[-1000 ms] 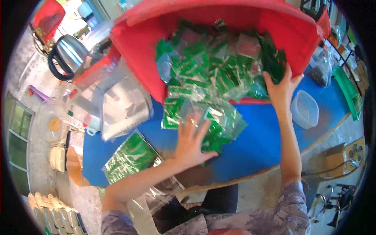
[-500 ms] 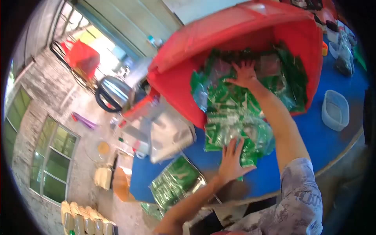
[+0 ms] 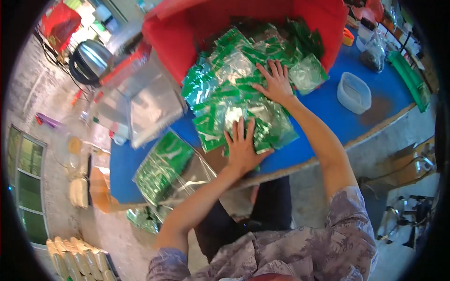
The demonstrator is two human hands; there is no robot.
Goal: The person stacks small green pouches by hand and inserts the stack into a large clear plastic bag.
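Note:
A pile of green and clear plastic packets spills from the mouth of a red container that lies on its side. Fingers spread, my left hand presses on the near edge of the pile. My right hand lies open on the packets farther up, close to the container's mouth. Neither hand has its fingers wrapped round anything. Left of my left hand, a clear bag with green packets lies at the table's front edge. What the packets hold cannot be made out.
The blue table has a curved front edge. On its right stand a clear plastic tub and a knotted clear bag with dark contents. Clear plastic sheets lie on the left, with a metal kettle beyond. Paper-topped packs stand below.
The view has tilted down and shifted. My right hand has come back from inside the red container toward me, and more packets now lie outside its mouth. My left hand stays at the pile's near edge.

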